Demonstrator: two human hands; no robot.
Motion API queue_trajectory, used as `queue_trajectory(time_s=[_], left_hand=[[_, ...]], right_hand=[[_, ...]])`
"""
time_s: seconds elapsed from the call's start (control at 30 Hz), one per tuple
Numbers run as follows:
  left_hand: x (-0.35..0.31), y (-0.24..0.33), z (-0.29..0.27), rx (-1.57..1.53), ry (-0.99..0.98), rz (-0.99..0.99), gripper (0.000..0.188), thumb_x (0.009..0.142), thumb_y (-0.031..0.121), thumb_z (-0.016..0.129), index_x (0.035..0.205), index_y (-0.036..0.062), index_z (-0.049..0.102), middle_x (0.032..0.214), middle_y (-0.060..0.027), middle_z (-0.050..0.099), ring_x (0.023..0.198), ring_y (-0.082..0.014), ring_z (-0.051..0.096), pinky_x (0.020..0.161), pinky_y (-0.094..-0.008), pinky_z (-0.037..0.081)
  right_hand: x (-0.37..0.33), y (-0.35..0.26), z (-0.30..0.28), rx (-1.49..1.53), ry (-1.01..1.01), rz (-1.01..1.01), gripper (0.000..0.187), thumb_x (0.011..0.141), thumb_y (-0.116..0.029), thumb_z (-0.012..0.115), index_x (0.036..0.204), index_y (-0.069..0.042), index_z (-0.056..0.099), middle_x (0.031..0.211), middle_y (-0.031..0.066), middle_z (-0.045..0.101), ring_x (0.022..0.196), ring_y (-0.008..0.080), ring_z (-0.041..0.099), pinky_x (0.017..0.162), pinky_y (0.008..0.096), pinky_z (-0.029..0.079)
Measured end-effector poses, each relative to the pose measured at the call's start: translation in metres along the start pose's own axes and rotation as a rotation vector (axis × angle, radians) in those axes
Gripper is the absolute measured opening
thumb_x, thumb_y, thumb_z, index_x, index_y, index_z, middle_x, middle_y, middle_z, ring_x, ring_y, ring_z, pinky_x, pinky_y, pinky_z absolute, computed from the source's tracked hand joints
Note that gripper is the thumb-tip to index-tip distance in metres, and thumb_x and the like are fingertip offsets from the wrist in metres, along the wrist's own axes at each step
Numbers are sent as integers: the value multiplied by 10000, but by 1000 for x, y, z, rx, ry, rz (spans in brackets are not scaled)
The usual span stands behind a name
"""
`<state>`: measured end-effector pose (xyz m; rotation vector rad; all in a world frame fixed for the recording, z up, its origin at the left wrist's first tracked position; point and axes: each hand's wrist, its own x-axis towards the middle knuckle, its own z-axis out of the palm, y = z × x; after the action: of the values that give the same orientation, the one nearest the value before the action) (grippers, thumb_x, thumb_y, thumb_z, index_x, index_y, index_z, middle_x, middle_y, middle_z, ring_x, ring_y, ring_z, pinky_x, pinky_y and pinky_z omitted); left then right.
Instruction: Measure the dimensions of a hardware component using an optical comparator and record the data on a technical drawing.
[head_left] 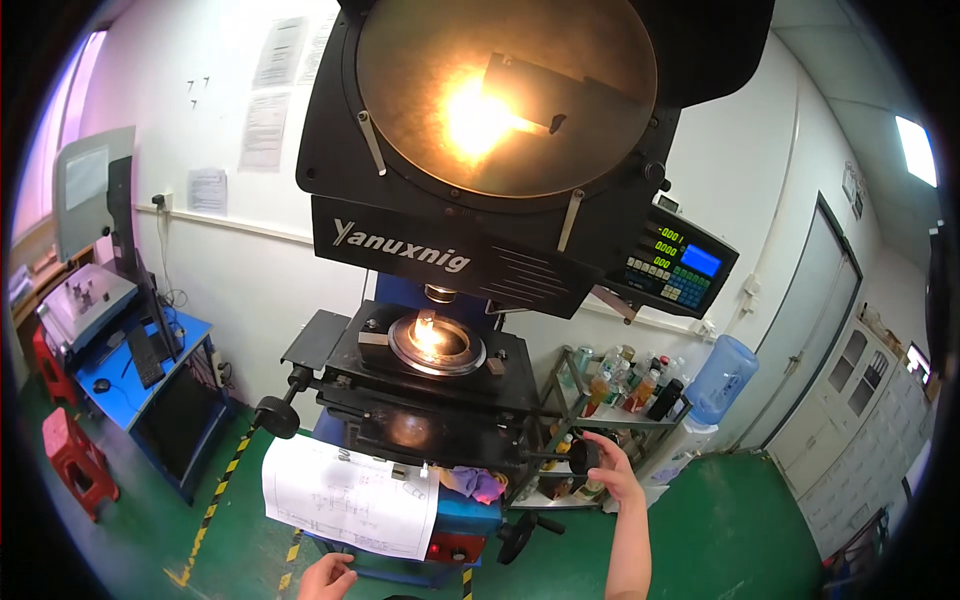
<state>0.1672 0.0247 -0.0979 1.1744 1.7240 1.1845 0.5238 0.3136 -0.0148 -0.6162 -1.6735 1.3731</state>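
My right hand (615,473) has its fingers and thumb around a black knob (581,456) at the right side of the stage of a large optical projector (400,240). Low in the view, below a printed drawing sheet (350,500), my left hand (328,577) is loosely curled, with nothing visible in it. On the black stage, a round glass-centred ring (478,362) carries a small, brightly lit piece (425,328). Above, the round screen (590,150) glows orange with a dark blocky shadow and a small dark tip.
A digital readout (680,262) hangs right of the projector. Another black handwheel (276,417) sticks out at the stage's left, and a crank (517,538) below right. A purple cloth (475,484) lies beside the sheet. Bottles fill a rack (640,418) near a water dispenser (722,380).
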Motion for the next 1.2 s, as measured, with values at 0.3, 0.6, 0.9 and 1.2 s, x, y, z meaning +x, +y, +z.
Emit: queue_trajectory(time_s=[0.3, 0.6, 0.9, 1.2], left_hand=[[-3, -1, 2, 33, 19, 41, 270, 731, 160, 510, 978, 52, 502, 753, -91, 552, 721, -183, 521, 668, -291, 411], [-5, -4, 0, -8, 37, 52, 274, 721, 150, 519, 970, 37, 510, 745, -100, 545, 714, -188, 515, 657, -298, 414], [-3, 0, 1, 45, 0, -5, 290, 726, 174, 515, 986, 44, 504, 765, -99, 548, 726, -196, 515, 693, -303, 402], [-4, 2, -3, 96, -5, 6, 292, 728, 185, 522, 989, 54, 503, 759, -94, 558, 749, -195, 513, 705, -303, 397]], right_hand=[[-2, 2, -1, 68, 45, 55, 655, 521, -17, 640, 1130, -9, 400, 1062, 51, 464, 986, 154, 441, 854, 256, 320], [0, 3, 0, 43, 44, 29, 661, 511, -37, 658, 1124, -20, 411, 1030, 47, 476, 957, 153, 456, 841, 255, 333], [-1, -3, 4, 88, 35, 26, 671, 502, -14, 672, 1121, -18, 411, 1041, 59, 469, 967, 162, 451, 849, 270, 331], [-6, -3, 5, 59, 24, 4, 688, 504, -33, 688, 1128, -17, 400, 1054, 70, 476, 988, 172, 446, 867, 282, 321]])
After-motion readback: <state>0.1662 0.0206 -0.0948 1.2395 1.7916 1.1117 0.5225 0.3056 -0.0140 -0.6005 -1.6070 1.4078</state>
